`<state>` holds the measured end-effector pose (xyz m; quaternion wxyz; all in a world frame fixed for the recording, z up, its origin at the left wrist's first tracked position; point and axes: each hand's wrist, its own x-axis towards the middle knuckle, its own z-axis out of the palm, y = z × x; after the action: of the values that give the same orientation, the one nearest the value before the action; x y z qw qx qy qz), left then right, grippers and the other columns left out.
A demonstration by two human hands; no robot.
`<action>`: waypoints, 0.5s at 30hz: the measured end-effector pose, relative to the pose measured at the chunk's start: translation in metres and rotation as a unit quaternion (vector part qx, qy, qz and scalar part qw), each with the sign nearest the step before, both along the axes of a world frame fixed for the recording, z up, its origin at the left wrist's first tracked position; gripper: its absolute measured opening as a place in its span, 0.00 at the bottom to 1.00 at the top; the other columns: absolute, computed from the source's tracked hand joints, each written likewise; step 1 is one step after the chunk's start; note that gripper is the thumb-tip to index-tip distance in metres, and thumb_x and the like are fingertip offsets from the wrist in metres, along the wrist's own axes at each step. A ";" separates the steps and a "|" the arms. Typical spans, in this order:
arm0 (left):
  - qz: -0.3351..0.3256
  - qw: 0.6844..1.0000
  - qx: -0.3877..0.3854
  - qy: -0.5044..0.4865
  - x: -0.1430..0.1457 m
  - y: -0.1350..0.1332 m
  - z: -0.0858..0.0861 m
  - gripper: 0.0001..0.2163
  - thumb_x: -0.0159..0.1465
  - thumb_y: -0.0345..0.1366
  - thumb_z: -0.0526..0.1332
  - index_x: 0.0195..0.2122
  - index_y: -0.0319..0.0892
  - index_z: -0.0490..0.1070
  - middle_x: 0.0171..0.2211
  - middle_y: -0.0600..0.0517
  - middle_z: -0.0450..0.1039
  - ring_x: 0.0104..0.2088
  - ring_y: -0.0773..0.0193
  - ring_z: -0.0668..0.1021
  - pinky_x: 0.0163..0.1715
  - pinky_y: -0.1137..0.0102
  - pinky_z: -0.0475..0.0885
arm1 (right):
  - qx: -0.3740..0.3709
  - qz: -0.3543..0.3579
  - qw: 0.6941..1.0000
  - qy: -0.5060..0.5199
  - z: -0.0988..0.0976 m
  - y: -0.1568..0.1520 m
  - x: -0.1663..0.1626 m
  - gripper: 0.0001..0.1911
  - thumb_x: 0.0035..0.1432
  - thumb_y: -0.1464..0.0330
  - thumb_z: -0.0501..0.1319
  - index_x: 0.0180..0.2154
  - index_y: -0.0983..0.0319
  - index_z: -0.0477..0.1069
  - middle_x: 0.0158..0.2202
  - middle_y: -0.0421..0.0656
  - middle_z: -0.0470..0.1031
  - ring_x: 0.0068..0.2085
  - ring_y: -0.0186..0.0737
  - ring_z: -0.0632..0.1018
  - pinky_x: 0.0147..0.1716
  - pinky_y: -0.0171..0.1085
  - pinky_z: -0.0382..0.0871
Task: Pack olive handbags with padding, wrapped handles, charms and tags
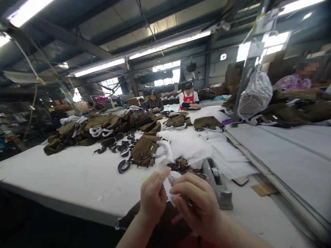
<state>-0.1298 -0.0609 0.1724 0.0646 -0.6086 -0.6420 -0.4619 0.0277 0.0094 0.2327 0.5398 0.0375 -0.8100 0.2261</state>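
My left hand (152, 198) and my right hand (198, 205) meet close in front of me at the near edge of a white worktable (69, 175). Both pinch a small white piece of paper or tissue (168, 186) between their fingertips. Beneath the hands a dark brown bag (160, 227) lies partly hidden. Just beyond them are a small olive bag with white-wrapped handles (146, 150) and a patterned brown item (183, 165).
A grey metal tape dispenser (218, 184) stands right of my hands. White tissue sheets (207, 148), black straps (121, 148) and piles of olive bags (103, 127) cover the table. Other people (188, 98) work at the far end and far right. A filled plastic sack (254, 93) hangs from a pole.
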 end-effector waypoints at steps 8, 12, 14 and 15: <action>0.047 0.971 0.090 0.216 -0.024 0.014 0.044 0.23 0.63 0.25 0.55 0.60 0.44 0.65 0.43 0.45 0.77 0.41 0.57 0.78 0.42 0.66 0.70 | 0.053 -0.049 0.994 -0.078 -0.076 -0.009 0.038 0.04 0.61 0.73 0.57 0.34 0.59 0.67 0.25 0.40 0.74 0.25 0.35 0.72 0.24 0.32 0.66; 0.045 0.963 0.061 0.259 -0.025 0.031 0.019 0.19 0.65 0.27 0.54 0.57 0.42 0.67 0.39 0.46 0.78 0.37 0.58 0.79 0.38 0.67 0.73 | 0.025 -0.091 0.986 -0.136 -0.105 0.000 0.053 0.07 0.60 0.76 0.55 0.32 0.59 0.66 0.24 0.40 0.73 0.25 0.34 0.72 0.24 0.32 0.63; 0.049 0.966 0.034 0.250 -0.025 0.033 0.007 0.18 0.66 0.30 0.56 0.58 0.40 0.65 0.42 0.45 0.78 0.40 0.57 0.79 0.40 0.66 0.75 | 0.015 -0.107 0.980 -0.169 -0.119 0.004 0.063 0.07 0.60 0.76 0.55 0.33 0.59 0.67 0.25 0.40 0.73 0.26 0.34 0.72 0.25 0.32 0.63; 0.063 0.967 0.038 0.243 -0.025 0.030 0.004 0.19 0.66 0.32 0.58 0.59 0.39 0.64 0.45 0.43 0.77 0.43 0.56 0.79 0.43 0.64 0.75 | 0.010 -0.116 0.975 -0.187 -0.126 0.005 0.069 0.07 0.61 0.76 0.55 0.33 0.59 0.67 0.25 0.40 0.73 0.27 0.34 0.73 0.26 0.32 0.63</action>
<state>-0.1550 -0.0304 0.1762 0.2702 -0.6583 -0.6259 -0.3192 0.0963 0.0146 0.1070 0.4008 -0.0944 -0.8976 0.1571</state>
